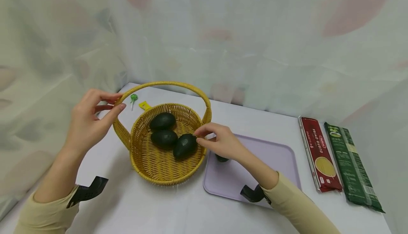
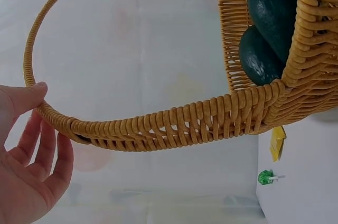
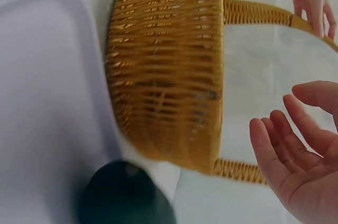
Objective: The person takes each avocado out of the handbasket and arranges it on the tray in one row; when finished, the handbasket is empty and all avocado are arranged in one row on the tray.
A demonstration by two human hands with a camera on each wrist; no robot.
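Observation:
A yellow wicker basket (image 1: 156,165) with a tall arched handle (image 1: 172,83) holds three dark green avocados (image 1: 164,139). My left hand (image 1: 90,117) pinches the left side of that handle between thumb and fingers, as the left wrist view also shows. Over the basket's right rim is my right hand (image 1: 223,141), its fingertips close to the rightmost avocado (image 1: 185,146). In the right wrist view its fingers (image 3: 277,152) are loosely bent with nothing between them. Another avocado (image 3: 127,197) lies on the lilac tray (image 1: 277,152), partly hidden under my right hand in the head view.
Right of the tray lie a red spaghetti pack (image 1: 320,156) and a green packet (image 1: 353,166). Behind the basket are a green-topped lollipop (image 1: 134,98) and a small yellow wrapper (image 1: 144,105). Pale patterned curtains (image 1: 255,49) hang behind the white table (image 1: 153,209).

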